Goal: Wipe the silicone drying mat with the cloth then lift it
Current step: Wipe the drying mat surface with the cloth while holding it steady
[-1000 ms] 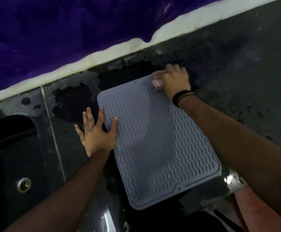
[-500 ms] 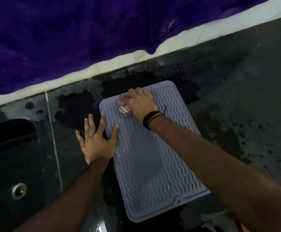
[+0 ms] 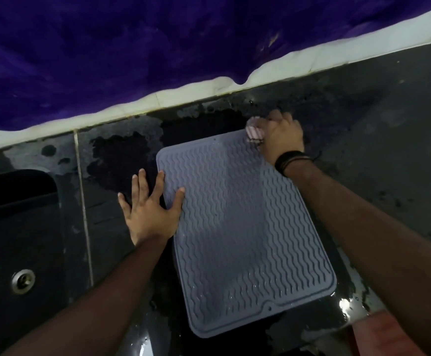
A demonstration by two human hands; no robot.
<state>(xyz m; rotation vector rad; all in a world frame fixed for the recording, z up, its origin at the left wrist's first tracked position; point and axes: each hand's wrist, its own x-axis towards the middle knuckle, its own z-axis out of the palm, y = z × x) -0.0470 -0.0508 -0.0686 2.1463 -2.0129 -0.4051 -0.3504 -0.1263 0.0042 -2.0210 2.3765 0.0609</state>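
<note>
Grey silicone mat (image 3: 245,227), left hand (image 3: 149,214) fingers splayed flat on its edge, right hand (image 3: 281,137) fingers curled around cloth (image 3: 253,132)

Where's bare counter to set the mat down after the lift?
Widest bare patch: the dark counter right of the drying mat, up to the white wall strip. It looks wet. Left is crowded: left hand holds the mat edge beside the sink. Right hand presses the cloth at the far corner.
</note>
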